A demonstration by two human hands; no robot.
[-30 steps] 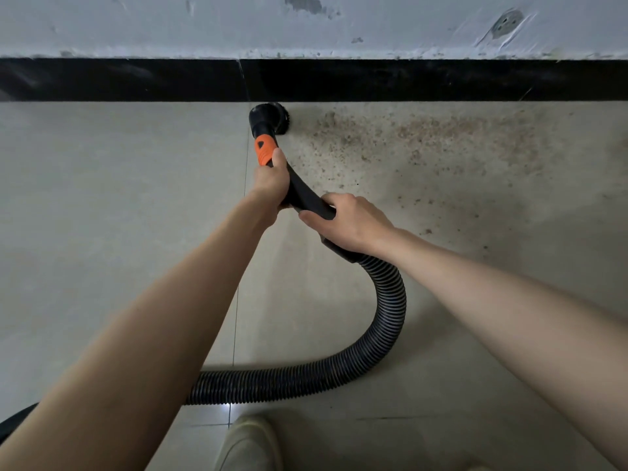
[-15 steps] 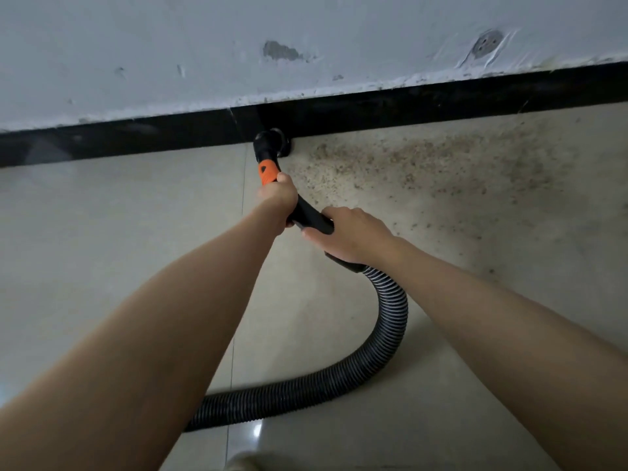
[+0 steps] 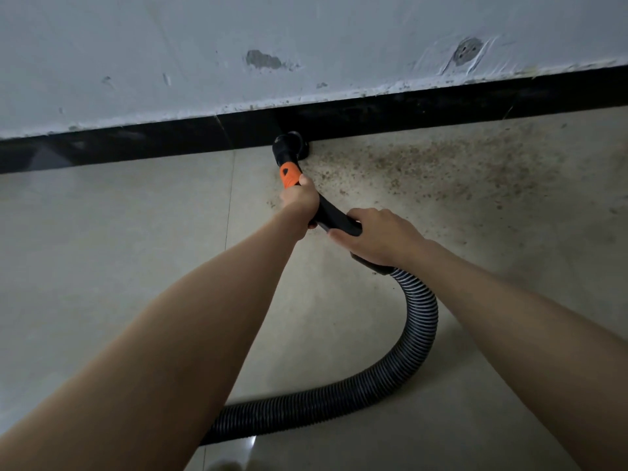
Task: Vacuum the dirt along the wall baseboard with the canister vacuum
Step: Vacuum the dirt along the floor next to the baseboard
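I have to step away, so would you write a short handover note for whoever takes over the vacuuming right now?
Left hand grips the vacuum wand just behind the orange collar.
Right hand grips the black handle where the ribbed hose joins; the hose loops back across the floor behind the arms.
Round nozzle sits on the tile against the black baseboard.
Done: the tile left of the nozzle looks clean.
Left: the band of dirt right of the nozzle, along the baseboard and out onto the tile.
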